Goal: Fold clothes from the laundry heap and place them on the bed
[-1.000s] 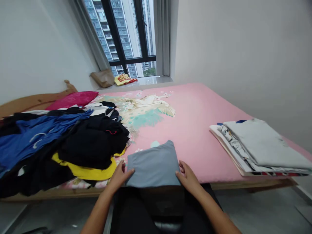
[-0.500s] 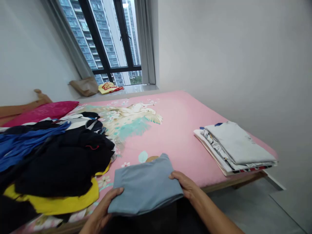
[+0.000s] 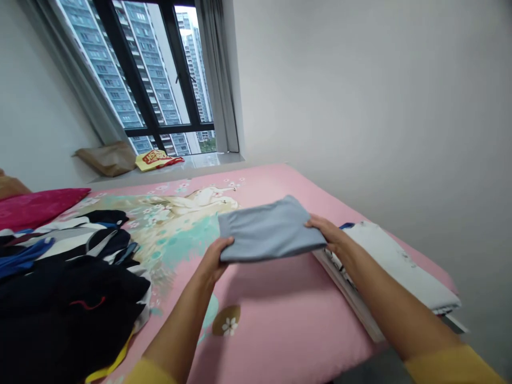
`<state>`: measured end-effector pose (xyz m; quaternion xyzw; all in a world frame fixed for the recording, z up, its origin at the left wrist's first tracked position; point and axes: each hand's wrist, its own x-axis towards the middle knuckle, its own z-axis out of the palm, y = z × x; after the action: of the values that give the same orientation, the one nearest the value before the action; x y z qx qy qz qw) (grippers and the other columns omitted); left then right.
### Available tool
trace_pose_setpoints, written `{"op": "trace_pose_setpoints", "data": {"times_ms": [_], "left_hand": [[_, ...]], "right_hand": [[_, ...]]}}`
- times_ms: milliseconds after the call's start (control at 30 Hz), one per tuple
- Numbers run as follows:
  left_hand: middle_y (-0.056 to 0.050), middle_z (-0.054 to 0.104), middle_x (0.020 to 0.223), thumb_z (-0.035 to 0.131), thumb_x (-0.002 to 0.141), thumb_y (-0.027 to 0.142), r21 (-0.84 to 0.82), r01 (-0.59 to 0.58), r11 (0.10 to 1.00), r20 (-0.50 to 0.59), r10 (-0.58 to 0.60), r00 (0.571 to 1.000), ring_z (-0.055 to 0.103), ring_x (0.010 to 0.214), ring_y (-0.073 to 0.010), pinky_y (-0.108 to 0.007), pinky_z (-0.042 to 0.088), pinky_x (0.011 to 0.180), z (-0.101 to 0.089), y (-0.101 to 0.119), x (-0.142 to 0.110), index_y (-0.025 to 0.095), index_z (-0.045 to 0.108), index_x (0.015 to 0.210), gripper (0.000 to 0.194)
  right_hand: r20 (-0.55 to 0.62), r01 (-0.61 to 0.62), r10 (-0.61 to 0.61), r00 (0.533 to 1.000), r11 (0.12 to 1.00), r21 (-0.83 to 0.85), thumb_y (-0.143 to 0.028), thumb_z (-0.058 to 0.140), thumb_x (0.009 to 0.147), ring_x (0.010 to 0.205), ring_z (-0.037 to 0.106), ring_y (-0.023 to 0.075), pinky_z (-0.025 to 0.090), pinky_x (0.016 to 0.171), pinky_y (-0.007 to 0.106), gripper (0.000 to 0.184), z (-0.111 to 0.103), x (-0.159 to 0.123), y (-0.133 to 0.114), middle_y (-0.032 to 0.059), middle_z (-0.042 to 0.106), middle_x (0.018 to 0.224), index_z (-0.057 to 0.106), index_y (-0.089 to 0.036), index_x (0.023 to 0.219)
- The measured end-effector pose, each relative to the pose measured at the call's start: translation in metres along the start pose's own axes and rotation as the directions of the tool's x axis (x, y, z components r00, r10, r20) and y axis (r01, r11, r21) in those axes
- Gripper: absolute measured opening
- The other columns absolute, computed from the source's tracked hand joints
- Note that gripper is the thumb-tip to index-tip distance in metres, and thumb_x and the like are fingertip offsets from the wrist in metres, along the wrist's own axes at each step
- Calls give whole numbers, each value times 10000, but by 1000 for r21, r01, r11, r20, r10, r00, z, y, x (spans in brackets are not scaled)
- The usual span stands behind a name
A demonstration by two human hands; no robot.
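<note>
Grey cloth (image 3: 268, 230): folded flat and held in the air over the bed (image 3: 288, 330), close on the left of the white stack (image 3: 384, 256) in view; a second ago lying on the bed, well apart from the stack
Left hand (image 3: 218, 258): fingers grasping the edge farther from the stack, thumb on top
Right hand (image 3: 326, 232): fingers grasping the edge nearer the stack
Shadow (image 3: 260, 285): on the bed, left of the stack, a sign of lift
Dark heap (image 3: 72, 304): well left of the stack, untouched
Fold: intact through the lift, so apparently past folding and into carrying
</note>
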<state>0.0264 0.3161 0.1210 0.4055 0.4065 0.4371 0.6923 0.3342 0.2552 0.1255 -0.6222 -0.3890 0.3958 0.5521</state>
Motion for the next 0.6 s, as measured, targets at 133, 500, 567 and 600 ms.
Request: {"op": "trace_pose_setpoints", "data": {"times_ms": [133, 500, 567, 600], "left_hand": [[-186, 543, 1267, 594, 772, 362, 404, -18, 915, -189, 103, 977, 594, 1074, -274, -421, 507, 847, -10, -28, 62, 143, 431, 1288, 584], [-68, 608, 1165, 564, 710, 139, 732, -159, 662, -160, 394, 905, 526, 1142, -196, -393, 362, 1059, -121, -148, -70, 195, 672, 941, 261], [-76, 599, 1181, 553, 735, 145, 816, -219, 535, -55, 449, 892, 515, 1149, -194, -393, 379, 1044, -133, -150, -105, 199, 679, 963, 266], [-88, 591, 1191, 537, 758, 152, 851, -242, 466, -4, 467, 884, 511, 1150, -193, -391, 393, 1031, -139, -151, -122, 196, 673, 993, 275]], "right_hand": [[-253, -85, 26, 967, 970, -227, -402, 535, 756, 722, 559, 168, 454, 622, 306, 719, -18, 40, 9, 154, 596, 1000, 329, -45, 1345], [250, 389, -298, 921, 694, -606, -450, 434, 823, 1059, 517, 248, 391, 947, 420, 396, 97, -117, 174, 95, 599, 1110, 608, -191, 1068], [320, 491, -375, 870, 586, -645, -456, 422, 812, 1066, 517, 276, 359, 971, 469, 405, 118, -138, 190, 105, 602, 1112, 626, -192, 1043], [347, 526, -404, 846, 536, -660, -455, 410, 810, 1078, 513, 289, 340, 983, 494, 416, 126, -146, 196, 110, 594, 1138, 626, -194, 1051]]}}
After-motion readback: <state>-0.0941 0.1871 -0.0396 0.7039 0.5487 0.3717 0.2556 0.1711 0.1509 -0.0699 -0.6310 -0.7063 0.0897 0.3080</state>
